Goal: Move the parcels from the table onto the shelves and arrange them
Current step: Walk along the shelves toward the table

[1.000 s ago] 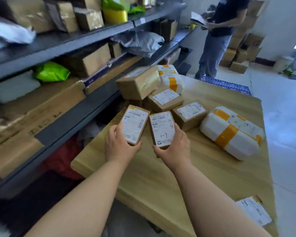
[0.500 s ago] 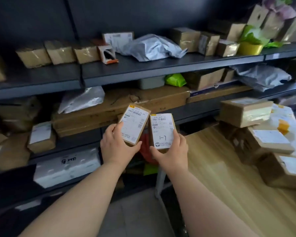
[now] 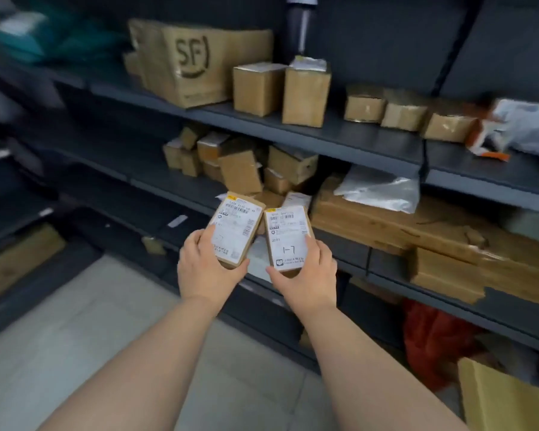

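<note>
Left hand (image 3: 204, 269): grips the left parcel (image 3: 235, 230) from below, fingers (image 3: 199, 241) curled up its left edge, thumb hooked round its near corner.
Right hand (image 3: 308, 275): grips the right parcel (image 3: 288, 237) in the same way, with one finger lying up its right edge and the thumb under its near edge.
Left parcel: a small brown box with its white shipping label facing up at the camera, held in the air in front of the middle shelf and leaning a little to the right.
Right parcel: a similar box just beside the first (whether their top corners touch, I cannot tell), with "1-7" handwritten on its label.
Shelves (image 3: 339, 135): dark grey metal, in several tiers, running off to both sides.
Upper tier: a large carton marked SF (image 3: 193, 63), two upright boxes (image 3: 257, 88) just to its right, then a row of three low boxes (image 3: 402, 113).
Middle tier: a loose heap of small brown boxes (image 3: 240, 169) behind the two parcels. To its right lies a long flat carton (image 3: 417, 225) with a pale plastic mailer (image 3: 380, 191) on top.
Lowest tier: a red bag (image 3: 433, 334), partly in shadow.
Floor (image 3: 75, 337): pale tiles under both forearms.
Desk (image 3: 504, 405): only a tan corner shows at lower right, well apart from both hands.
</note>
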